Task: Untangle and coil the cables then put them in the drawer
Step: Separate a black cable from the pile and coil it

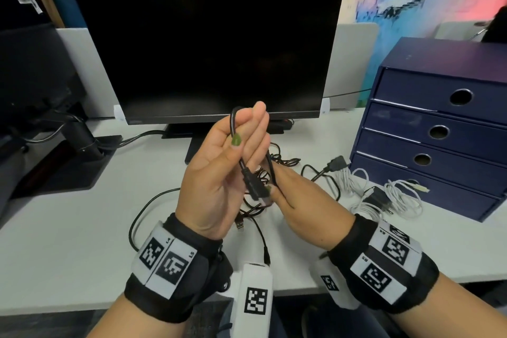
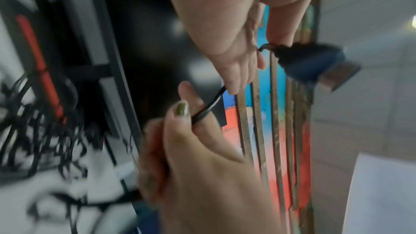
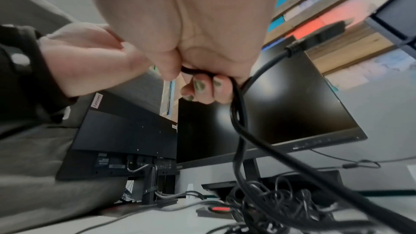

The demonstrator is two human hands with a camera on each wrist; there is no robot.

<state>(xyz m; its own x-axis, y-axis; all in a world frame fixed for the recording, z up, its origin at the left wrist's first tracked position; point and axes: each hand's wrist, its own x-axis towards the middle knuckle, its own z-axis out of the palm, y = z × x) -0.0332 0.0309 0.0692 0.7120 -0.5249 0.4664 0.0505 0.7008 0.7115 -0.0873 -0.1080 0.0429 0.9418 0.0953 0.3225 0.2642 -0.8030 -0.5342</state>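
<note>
My left hand point(image 1: 241, 137) is raised, palm toward me; its thumb pins a black cable point(image 1: 232, 121) against straight fingers, and the cable loops over the fingertips. Just below, my right hand point(image 1: 274, 192) grips the same cable beside its black plug point(image 1: 253, 186). In the left wrist view the thumb point(image 2: 182, 109) presses the cable point(image 2: 209, 106). In the right wrist view my curled fingers point(image 3: 202, 86) close round the cable point(image 3: 238, 113), which drops into a black tangle point(image 3: 281, 202). The tangle point(image 1: 277, 162) lies on the desk under my hands. The blue drawer unit point(image 1: 439, 132) has every drawer closed.
White cables and a black charger point(image 1: 395, 197) lie on the white desk point(image 1: 68, 241) in front of the drawers, next to a thick black plug point(image 1: 337, 163). A dark monitor point(image 1: 205, 44) stands behind my hands, a second screen at far left.
</note>
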